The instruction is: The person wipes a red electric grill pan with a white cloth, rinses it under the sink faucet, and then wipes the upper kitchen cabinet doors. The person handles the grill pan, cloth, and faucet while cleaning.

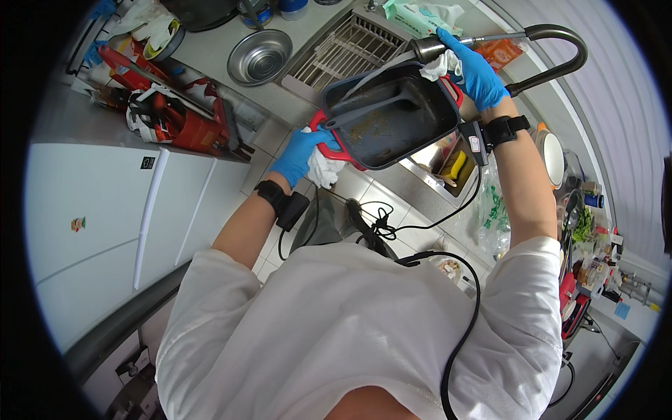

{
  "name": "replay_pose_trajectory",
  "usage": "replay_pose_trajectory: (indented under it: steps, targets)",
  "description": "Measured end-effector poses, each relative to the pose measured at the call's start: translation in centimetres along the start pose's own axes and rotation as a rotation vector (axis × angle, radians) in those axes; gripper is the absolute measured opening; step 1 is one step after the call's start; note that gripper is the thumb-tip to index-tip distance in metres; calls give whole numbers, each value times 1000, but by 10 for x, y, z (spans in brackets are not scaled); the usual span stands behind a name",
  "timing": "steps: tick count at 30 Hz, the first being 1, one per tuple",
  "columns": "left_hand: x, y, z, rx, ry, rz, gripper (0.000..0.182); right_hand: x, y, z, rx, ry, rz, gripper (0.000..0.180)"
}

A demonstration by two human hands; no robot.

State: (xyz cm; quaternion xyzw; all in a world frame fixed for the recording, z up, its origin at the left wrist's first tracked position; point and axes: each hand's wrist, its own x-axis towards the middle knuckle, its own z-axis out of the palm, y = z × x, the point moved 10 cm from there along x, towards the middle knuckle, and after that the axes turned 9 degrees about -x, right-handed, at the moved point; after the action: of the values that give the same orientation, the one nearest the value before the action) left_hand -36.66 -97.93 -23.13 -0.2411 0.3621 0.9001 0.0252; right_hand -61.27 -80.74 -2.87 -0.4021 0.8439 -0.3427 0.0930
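A dark rectangular pan with red handles is held tilted beside the sink counter, brown residue on its bottom. My left hand, in a blue glove, grips its left red handle with a crumpled white cloth or paper towel. A dark grey utensil lies inside the pan. My right hand, also gloved, reaches over the faucet's spray head, holding another white wad by the right handle. How its grip divides between faucet and handle is unclear. Water streams into the pan.
A metal dish rack and a steel bowl stand beyond the pan. Below its right side, a sink basin holds a yellow sponge. Black cables hang toward the tiled floor. A white refrigerator stands left.
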Motion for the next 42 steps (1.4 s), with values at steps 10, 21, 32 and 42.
replay_pose_trajectory:
  steps: [10, 21, 32, 42]
  targets:
    - [21, -28, 37, -22, -32, -21, 16, -54, 62, 20, 404, 41, 682, 36]
    - [32, -41, 41, 0, -32, -81, 14, -97, 37, 80, 552, -40, 692, 35]
    - [30, -43, 39, -23, -42, -63, 16, -48, 28, 88, 458, -46, 663, 47]
    - [27, -42, 41, -47, -31, -51, 17, -43, 30, 87, 354, -73, 664, 49]
